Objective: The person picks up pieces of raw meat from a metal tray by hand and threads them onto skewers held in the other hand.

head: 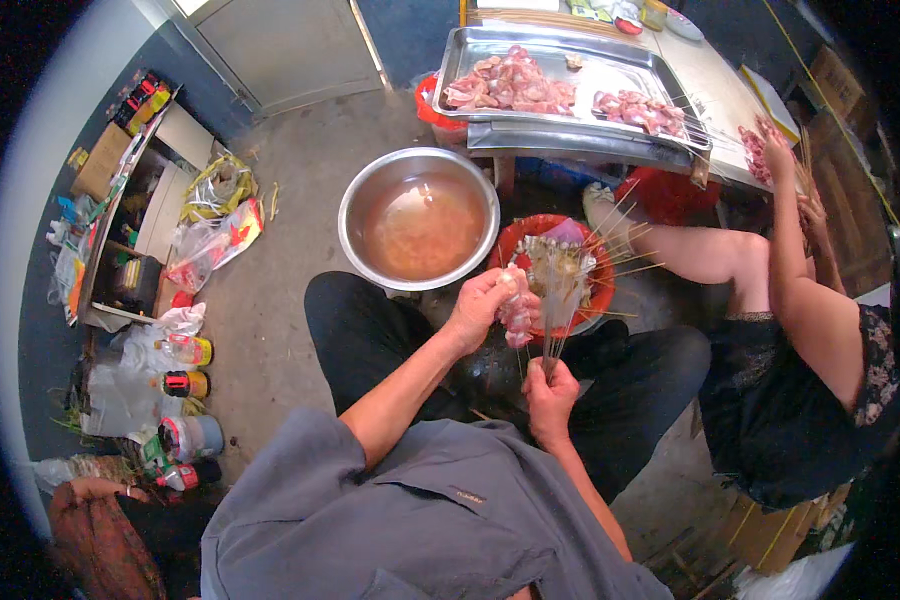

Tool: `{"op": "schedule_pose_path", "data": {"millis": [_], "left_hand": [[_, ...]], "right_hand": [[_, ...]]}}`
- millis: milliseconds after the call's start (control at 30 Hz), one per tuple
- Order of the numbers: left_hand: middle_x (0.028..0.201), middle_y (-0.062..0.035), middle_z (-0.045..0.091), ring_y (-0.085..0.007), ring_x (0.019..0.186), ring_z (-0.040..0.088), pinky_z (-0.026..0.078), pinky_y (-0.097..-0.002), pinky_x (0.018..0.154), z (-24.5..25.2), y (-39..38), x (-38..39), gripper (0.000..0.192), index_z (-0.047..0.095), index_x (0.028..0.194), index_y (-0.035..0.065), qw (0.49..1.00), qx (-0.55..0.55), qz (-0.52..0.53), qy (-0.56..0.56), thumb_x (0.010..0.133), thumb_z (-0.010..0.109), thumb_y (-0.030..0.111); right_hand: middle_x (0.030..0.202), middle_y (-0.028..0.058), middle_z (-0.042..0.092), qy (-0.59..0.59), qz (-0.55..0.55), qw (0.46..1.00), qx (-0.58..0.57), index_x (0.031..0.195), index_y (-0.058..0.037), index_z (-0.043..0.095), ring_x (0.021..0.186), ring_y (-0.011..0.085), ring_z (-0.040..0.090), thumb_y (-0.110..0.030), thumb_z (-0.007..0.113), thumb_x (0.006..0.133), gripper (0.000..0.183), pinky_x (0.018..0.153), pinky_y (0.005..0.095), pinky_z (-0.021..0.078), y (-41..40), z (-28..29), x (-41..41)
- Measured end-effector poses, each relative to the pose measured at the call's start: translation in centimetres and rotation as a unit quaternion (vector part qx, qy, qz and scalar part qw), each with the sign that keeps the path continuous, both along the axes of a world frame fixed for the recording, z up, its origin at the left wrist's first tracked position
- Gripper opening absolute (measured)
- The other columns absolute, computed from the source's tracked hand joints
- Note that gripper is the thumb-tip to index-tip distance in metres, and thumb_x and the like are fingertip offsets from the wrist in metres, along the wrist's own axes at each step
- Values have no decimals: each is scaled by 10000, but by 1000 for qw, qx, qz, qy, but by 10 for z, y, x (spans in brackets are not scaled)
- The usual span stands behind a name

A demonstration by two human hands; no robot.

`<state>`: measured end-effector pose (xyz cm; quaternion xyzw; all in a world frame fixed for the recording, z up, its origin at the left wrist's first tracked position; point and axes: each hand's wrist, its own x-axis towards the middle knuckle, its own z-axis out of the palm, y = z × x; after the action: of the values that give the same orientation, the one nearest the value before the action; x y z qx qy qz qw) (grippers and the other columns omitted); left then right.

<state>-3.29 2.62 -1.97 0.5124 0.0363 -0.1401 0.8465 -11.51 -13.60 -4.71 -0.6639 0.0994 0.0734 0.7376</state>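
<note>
My left hand grips several pieces of raw pink meat threaded on thin skewers. Beside it, my right hand holds a bundle of thin metal skewers by the lower ends, pointing away from me. Both hands are above my lap, close to a red plastic basin whose contents are partly hidden behind the skewers. Wooden sticks jut over that basin's right rim. To its left stands a wide metal basin of cloudy, pinkish liquid.
A metal tray with two heaps of raw meat rests on the table. At right sits another person, hands near meat and sticks. Bottles and plastic bags lie along the left shelf.
</note>
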Motion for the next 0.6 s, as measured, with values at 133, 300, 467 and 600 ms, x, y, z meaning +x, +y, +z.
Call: {"op": "schedule_pose_path", "data": {"millis": [133,300,467,600], "left_hand": [[854,-142,637,-240,740,661,553,-357,611,9,-1,7,204,514,970,44,994,-72,80,9,940,481,244],[839,-137,648,-226,718,664,549,-338,590,5,-1,6,207,526,962,39,995,-21,95,-8,925,520,242],[830,-134,647,-208,683,659,536,-319,554,5,6,4,207,529,953,41,998,13,66,-1,919,530,245],[834,-138,643,-205,667,650,527,-314,538,6,5,0,216,529,954,33,999,23,34,8,920,520,246]], "right_hand": [[618,-34,521,-24,13,999,-32,807,-22,580,543,59,463,-127,590,873,124,491,225,373,-2,8,10],[613,-33,517,-12,25,999,-27,817,-27,582,542,58,464,-130,586,876,119,490,227,372,1,3,6],[609,-28,520,-6,19,1000,-8,797,-25,578,538,60,468,-125,584,875,126,487,233,374,5,4,1],[591,-23,506,-18,16,1000,-13,820,-32,564,490,50,441,-88,573,869,74,439,204,325,7,-5,-1]]}}
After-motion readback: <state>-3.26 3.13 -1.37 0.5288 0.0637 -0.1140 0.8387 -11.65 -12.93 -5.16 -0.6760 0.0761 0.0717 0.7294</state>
